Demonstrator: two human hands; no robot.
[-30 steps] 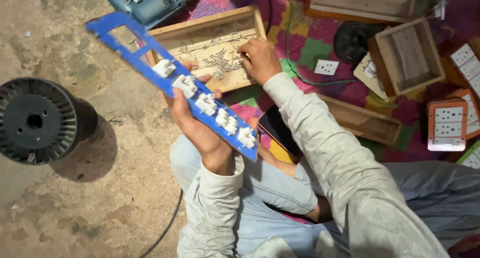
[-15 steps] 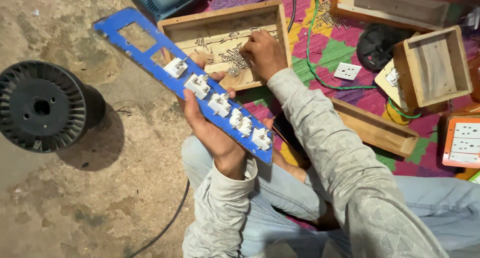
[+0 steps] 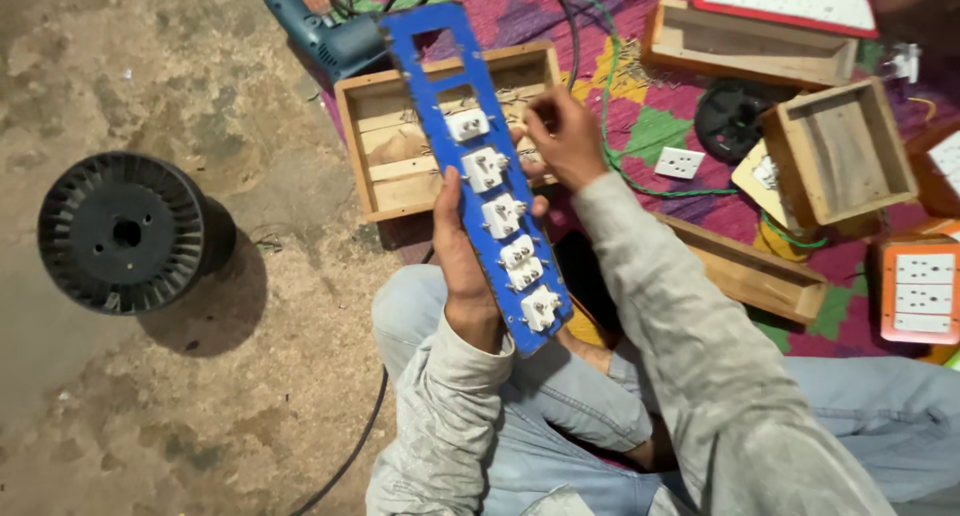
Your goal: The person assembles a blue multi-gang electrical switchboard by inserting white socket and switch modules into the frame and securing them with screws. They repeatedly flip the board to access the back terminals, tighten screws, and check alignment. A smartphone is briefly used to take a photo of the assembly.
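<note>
My left hand [image 3: 462, 261] grips a long blue panel [image 3: 430, 71] from underneath, holding it over my lap. Several white switch and socket backs [image 3: 500, 216] sit in a row in its cut-outs, and two cut-outs at the far end are bare. My right hand [image 3: 562, 136] reaches past the panel's right edge into an open wooden box [image 3: 372, 166] on the floor, fingers pinched together; I cannot tell if anything is in them. The box holds small metal bits.
A black empty wire spool [image 3: 125, 231] stands on the concrete at left. A blue power drill [image 3: 325, 36] lies behind the box. Other wooden boxes [image 3: 838, 151], an orange switch board [image 3: 920, 291], a white socket [image 3: 678, 162] and cables lie on the patterned mat at right.
The blue panel has turned from slanting to nearly lengthwise away from me. My right hand has lifted a little over the wooden box. The view has shifted so the drill shows.
</note>
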